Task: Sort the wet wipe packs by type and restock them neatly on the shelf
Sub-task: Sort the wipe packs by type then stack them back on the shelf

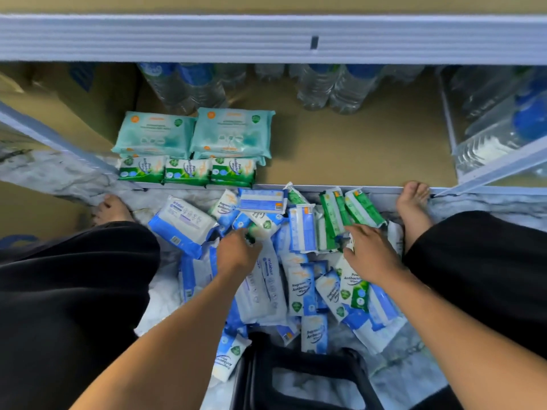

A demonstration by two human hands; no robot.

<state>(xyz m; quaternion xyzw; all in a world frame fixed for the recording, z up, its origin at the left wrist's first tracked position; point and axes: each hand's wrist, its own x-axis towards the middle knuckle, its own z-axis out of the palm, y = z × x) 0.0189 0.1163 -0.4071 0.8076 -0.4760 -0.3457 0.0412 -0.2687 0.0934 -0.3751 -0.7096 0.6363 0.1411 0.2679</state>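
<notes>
Green-white pack (pixel 265 226) pinched in left hand (pixel 236 253) grip, right hand (pixel 373 253) touching green packs (pixel 333 223), grip unclear.

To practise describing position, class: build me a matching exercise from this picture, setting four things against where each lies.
Things:
1 teal packs
2 row of green packs
3 water bottles
4 blue-and-white packs

Places:
a loose pile in front of the shelf
b back of the shelf
c shelf's front edge
d just behind the green row

Pairs: 1-d, 2-c, 3-b, 4-a
</notes>
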